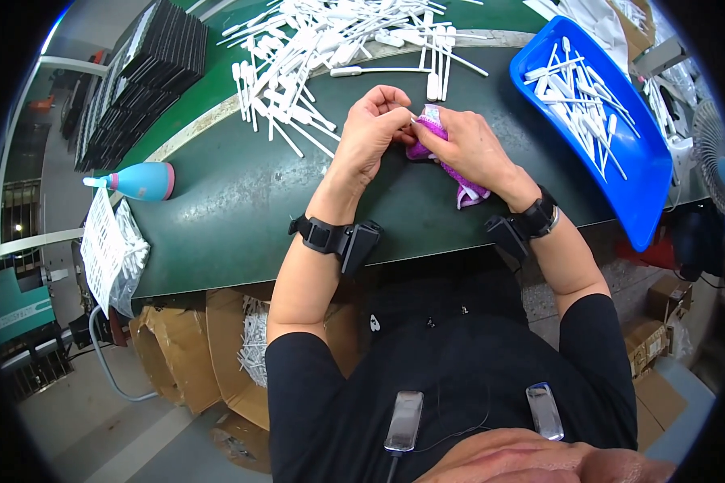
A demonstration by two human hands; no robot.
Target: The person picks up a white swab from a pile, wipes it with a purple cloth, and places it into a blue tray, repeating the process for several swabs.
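My right hand (477, 149) is closed around a purple cloth (462, 182) with a pale edge, whose lower end hangs toward the table's front. My left hand (373, 133) is closed in a pinch right beside it, fingertips meeting the cloth. A small white bit shows between the two hands; the rest of it is hidden by my fingers. Just beyond my hands lies a heap of white plastic sticks with thicker ends (330, 40), several of them spread toward me. One such stick (379, 71) lies crosswise on the green table (242, 201).
A blue tray (648, 201) holding more white sticks stands at the right. At the left are a light-blue bottle (147, 182), a bag of white sticks (134, 241) under a printed sheet, and stacked black trays (149, 72). Below the table's edge sits a cardboard box (221, 346).
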